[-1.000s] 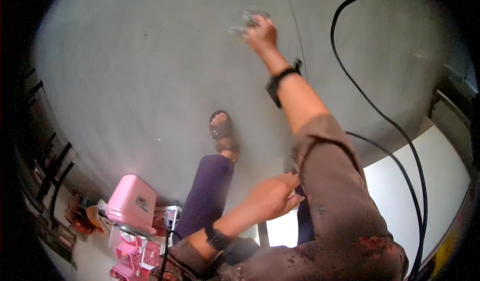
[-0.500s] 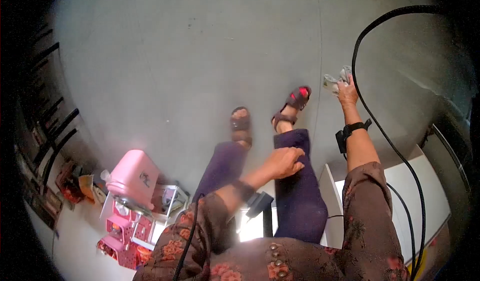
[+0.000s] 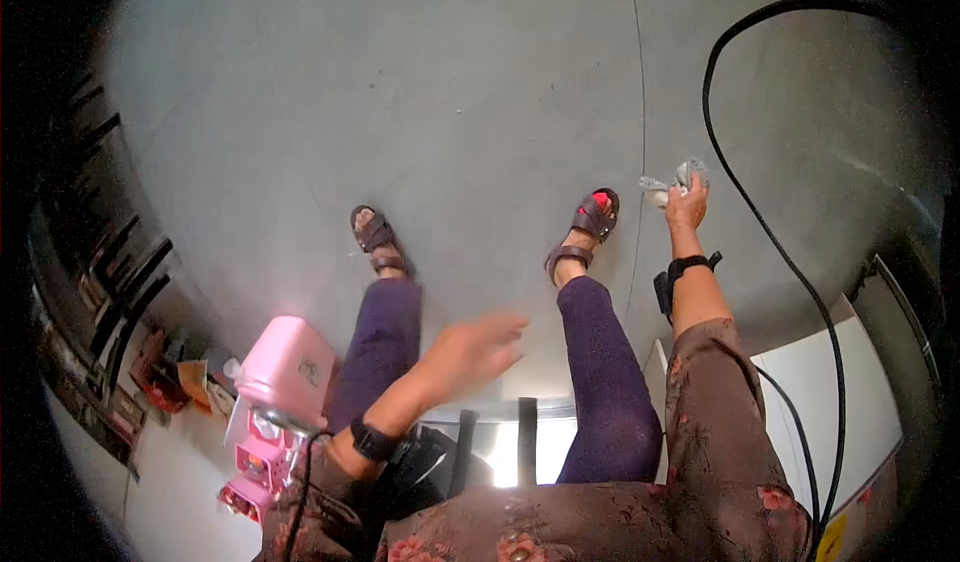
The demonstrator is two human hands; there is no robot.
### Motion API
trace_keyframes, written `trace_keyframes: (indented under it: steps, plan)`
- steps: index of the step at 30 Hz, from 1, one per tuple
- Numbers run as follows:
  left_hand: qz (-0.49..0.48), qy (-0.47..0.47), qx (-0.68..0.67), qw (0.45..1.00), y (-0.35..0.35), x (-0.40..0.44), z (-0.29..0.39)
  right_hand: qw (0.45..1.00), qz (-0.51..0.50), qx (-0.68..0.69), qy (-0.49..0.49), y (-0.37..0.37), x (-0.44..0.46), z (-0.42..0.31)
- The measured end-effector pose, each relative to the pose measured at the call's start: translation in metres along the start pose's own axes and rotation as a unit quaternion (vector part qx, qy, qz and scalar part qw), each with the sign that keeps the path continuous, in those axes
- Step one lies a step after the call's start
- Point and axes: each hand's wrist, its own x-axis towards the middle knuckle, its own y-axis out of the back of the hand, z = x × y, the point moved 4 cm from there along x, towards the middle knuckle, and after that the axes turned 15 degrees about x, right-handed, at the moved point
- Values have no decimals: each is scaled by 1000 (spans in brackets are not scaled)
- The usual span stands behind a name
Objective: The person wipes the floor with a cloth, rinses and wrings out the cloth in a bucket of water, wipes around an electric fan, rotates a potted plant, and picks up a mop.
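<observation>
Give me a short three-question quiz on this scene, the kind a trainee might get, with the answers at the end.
1. True or false: the right hand holds a crumpled, pale bundle.
2. Choose one. The large container to the person's left is:
A) green
B) pink
C) yellow
3. Short answer: what kind of footwear shows on the floor?

Key: 1. True. 2. B. 3. Sandals.

Crumpled grey-white wad (image 3: 691, 171), bunched in right hand (image 3: 686, 205), ends protruding.
</observation>
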Motion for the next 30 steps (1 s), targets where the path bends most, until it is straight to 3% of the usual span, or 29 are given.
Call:
trace_keyframes:
  steps: [1, 3, 4, 6, 8, 9, 10, 11, 12, 13, 15, 16, 18, 23, 26, 27, 28, 30]
  plan:
    - [-8, -7, -4, 1000, 2, 0, -15, 1000, 6, -9, -3, -10, 8, 3]
    - [-24, 14, -18, 999, 4, 3, -48, 994, 45, 8, 100, -26, 25, -4]
    - [-19, -4, -15, 1000, 4, 5, -62, 999, 20, -23, 21, -39, 37, -5]
    - [-28, -3, -7, 1000, 9, 15, -88, 998, 63, 1, -21, -99, 64, -8]
    - [-39, -2, 8, 999, 19, 14, -98, 988, 103, 65, 94, -144, 59, -90]
    - [-64, 19, -10, 998, 25, 12, -102, 986, 112, 92, 80, -160, 44, -142]
    - [-87, 37, -27, 995, 29, 11, -105, 970, 7, 243, 16, -184, 38, -178]
    - [-88, 30, -27, 995, 30, 10, -109, 923, 7, 373, 92, -225, 33, -190]
    - [-58, 9, -24, 998, 32, 8, -115, 933, 27, 354, 57, -249, 16, -225]
    - [-27, -9, -23, 999, 35, 8, -118, 941, 24, 261, 214, -254, -12, -265]
    - [-30, -13, -21, 999, 39, 7, -121, 955, -43, 93, 279, -286, -44, -303]
    - [-34, -13, -18, 999, 40, 4, -122, 955, -45, 91, 279, -285, -48, -307]
    - [-46, 4, -26, 999, 38, 3, -125, 932, -132, 234, 245, -281, -57, -323]
    - [-52, 33, -33, 998, 44, 0, -121, 907, -44, 267, 323, -161, -62, -279]
    - [-47, 19, -57, 997, 45, -2, -116, 956, -1, 155, 248, -127, -67, -196]
    - [-50, 9, -65, 997, 44, -3, -116, 977, 9, 129, 172, -127, -73, -168]
    - [-51, -1, -71, 996, 44, -3, -117, 990, 18, 103, 96, -134, -79, -144]
    - [-42, 1, -75, 996, 46, -6, -119, 995, 52, 62, 63, -176, -88, -106]
